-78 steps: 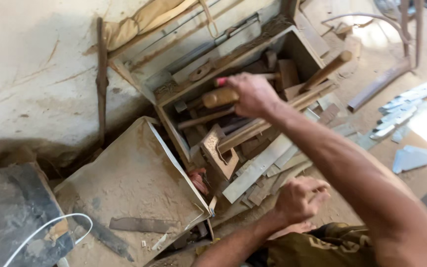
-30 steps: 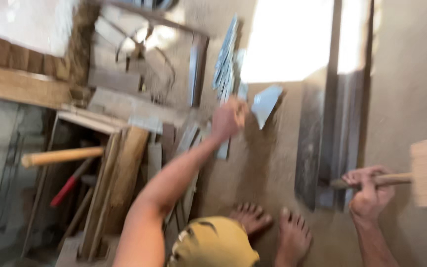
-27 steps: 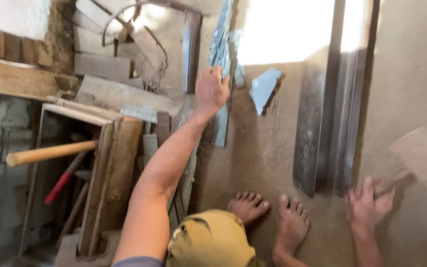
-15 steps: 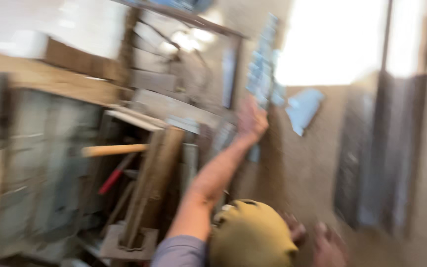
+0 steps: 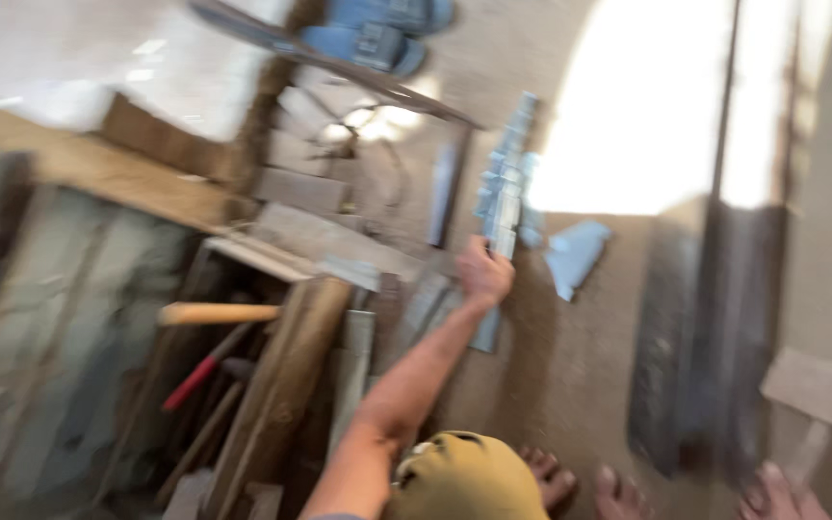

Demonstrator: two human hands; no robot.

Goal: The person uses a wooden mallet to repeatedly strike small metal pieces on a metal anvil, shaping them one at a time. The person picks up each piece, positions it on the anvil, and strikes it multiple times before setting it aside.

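Note:
My left hand point(image 5: 485, 274) reaches out over the dusty floor and closes on a long pale blue strip point(image 5: 505, 193) that lies among several similar pale blue offcuts point(image 5: 575, 255). My right hand point(image 5: 774, 491) shows only at the bottom right edge, blurred. It seems to grip the thin handle of a wooden mallet point(image 5: 820, 390), whose pale head lies just above it. My bare feet point(image 5: 618, 491) and a knee in yellow cloth point(image 5: 459, 477) sit low in the view.
An open wooden toolbox point(image 5: 272, 385) on the left holds a wooden-handled tool point(image 5: 219, 313) and a red-handled tool point(image 5: 195, 371). Long dark metal bars point(image 5: 705, 327) lie on the right. Blue sandals point(image 5: 377, 39) rest at the top, beside planks point(image 5: 300, 188).
The view swung from the toolbox to the floor. My left hand stretched out onto the pale blue strip, while my right hand and the mallet dropped to the bottom right edge.

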